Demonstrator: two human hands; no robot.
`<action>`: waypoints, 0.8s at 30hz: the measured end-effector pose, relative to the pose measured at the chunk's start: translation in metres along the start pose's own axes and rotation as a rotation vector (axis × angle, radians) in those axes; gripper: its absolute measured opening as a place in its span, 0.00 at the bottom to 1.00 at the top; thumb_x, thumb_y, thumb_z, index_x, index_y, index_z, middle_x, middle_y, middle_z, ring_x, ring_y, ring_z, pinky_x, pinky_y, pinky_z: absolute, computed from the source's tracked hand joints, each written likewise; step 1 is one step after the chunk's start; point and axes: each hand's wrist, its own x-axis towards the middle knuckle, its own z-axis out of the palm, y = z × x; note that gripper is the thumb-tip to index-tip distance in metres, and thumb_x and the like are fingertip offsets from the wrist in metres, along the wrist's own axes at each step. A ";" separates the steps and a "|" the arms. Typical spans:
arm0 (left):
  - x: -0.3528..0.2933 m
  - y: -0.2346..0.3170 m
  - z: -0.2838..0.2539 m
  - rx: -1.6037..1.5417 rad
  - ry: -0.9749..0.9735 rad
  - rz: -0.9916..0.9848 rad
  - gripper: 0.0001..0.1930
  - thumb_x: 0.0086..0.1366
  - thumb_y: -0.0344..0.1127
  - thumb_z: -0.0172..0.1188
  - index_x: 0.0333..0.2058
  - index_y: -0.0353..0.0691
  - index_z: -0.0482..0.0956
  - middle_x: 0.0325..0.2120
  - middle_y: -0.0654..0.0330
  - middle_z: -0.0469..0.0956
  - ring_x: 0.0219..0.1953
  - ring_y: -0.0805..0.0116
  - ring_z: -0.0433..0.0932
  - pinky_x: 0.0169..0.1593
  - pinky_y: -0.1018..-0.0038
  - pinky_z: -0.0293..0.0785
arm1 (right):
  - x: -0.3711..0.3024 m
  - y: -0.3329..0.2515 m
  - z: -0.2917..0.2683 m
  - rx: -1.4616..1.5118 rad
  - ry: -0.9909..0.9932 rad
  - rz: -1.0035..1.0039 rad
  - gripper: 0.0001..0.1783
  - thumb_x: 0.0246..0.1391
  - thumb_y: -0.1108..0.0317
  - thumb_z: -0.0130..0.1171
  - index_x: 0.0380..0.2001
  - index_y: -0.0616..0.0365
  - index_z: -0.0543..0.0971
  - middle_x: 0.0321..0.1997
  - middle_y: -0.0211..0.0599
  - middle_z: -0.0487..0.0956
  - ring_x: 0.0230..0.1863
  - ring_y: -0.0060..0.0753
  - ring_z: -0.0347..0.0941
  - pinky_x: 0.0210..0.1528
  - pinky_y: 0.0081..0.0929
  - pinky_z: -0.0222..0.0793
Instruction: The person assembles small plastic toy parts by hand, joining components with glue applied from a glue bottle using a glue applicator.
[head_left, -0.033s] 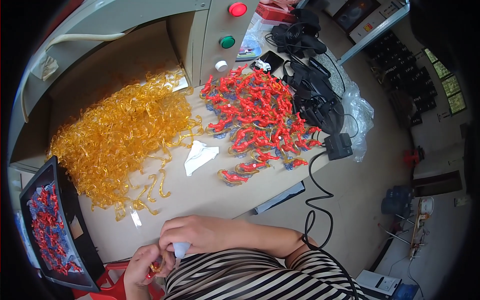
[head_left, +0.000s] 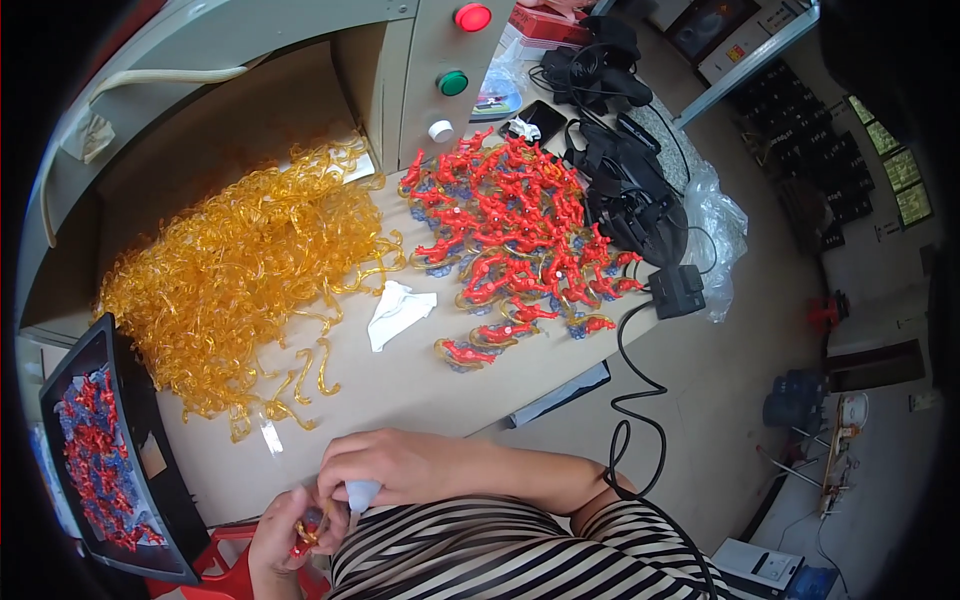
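Close to my body, at the lower left, both hands work together. My left hand [head_left: 275, 535] is closed around a small red and clear amber plastic figure [head_left: 308, 535], mostly hidden by fingers. Just above it, my right hand [head_left: 375, 462] grips a small pale squeeze bottle [head_left: 362, 494], its tip pointing down beside the figure. On the table [head_left: 400, 395] lies a large heap of clear amber curled plastic pieces [head_left: 260, 260]. To its right spreads a group of red figures with amber and blue parts [head_left: 510, 220]. A crumpled white paper [head_left: 400, 313] rests between them.
At the left edge, a black tray [head_left: 110, 470] holds more red and blue pieces. A grey machine housing [head_left: 430, 70] with buttons stands behind. Black straps and cables [head_left: 640, 190] and a clear plastic bag [head_left: 715, 240] crowd the right end. A black cord hangs near my right arm.
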 end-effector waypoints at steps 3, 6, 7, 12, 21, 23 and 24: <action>0.002 -0.008 -0.001 -0.295 0.049 0.050 0.22 0.64 0.44 0.34 0.39 0.30 0.68 0.18 0.53 0.67 0.15 0.68 0.63 0.20 0.80 0.61 | -0.003 0.005 0.000 0.077 0.092 0.040 0.10 0.43 0.74 0.58 0.33 0.58 0.73 0.33 0.36 0.72 0.36 0.38 0.70 0.37 0.28 0.66; 0.003 -0.005 0.010 -0.507 0.085 0.319 0.20 0.65 0.39 0.34 0.50 0.31 0.61 0.39 0.47 0.68 0.37 0.57 0.72 0.33 0.72 0.74 | -0.008 0.009 0.001 0.121 0.253 0.084 0.08 0.47 0.73 0.57 0.33 0.59 0.74 0.32 0.35 0.73 0.35 0.33 0.71 0.38 0.24 0.66; 0.002 -0.006 0.011 -0.497 0.085 0.312 0.20 0.65 0.39 0.34 0.50 0.31 0.61 0.39 0.47 0.68 0.37 0.57 0.72 0.33 0.72 0.74 | -0.009 0.009 0.001 0.160 0.288 0.109 0.09 0.47 0.73 0.57 0.34 0.59 0.75 0.32 0.34 0.74 0.35 0.28 0.71 0.39 0.23 0.66; -0.003 -0.009 0.012 -0.594 0.230 0.399 0.20 0.66 0.32 0.36 0.56 0.33 0.55 0.48 0.45 0.64 0.54 0.47 0.63 0.52 0.52 0.66 | -0.016 0.017 -0.002 0.365 0.353 0.208 0.11 0.49 0.72 0.57 0.38 0.61 0.75 0.34 0.30 0.75 0.37 0.19 0.70 0.41 0.20 0.65; 0.014 -0.017 0.019 -0.557 0.080 0.454 0.17 0.64 0.34 0.44 0.51 0.37 0.61 0.46 0.47 0.68 0.45 0.58 0.72 0.43 0.66 0.75 | -0.029 0.021 -0.008 0.759 0.354 0.261 0.11 0.52 0.71 0.55 0.38 0.63 0.73 0.34 0.29 0.74 0.37 0.16 0.68 0.40 0.15 0.65; 0.015 -0.017 0.024 -0.523 0.147 0.441 0.16 0.64 0.32 0.45 0.50 0.38 0.61 0.46 0.48 0.68 0.43 0.60 0.73 0.42 0.68 0.75 | -0.032 0.020 -0.007 0.693 0.411 0.219 0.10 0.52 0.70 0.55 0.37 0.63 0.72 0.30 0.27 0.72 0.31 0.14 0.66 0.34 0.14 0.64; 0.016 -0.017 0.027 -0.499 0.224 0.446 0.16 0.63 0.30 0.46 0.50 0.38 0.62 0.46 0.48 0.68 0.41 0.61 0.74 0.41 0.70 0.75 | -0.032 0.020 -0.007 0.696 0.410 0.214 0.10 0.52 0.70 0.55 0.37 0.63 0.72 0.30 0.27 0.72 0.31 0.14 0.66 0.34 0.14 0.64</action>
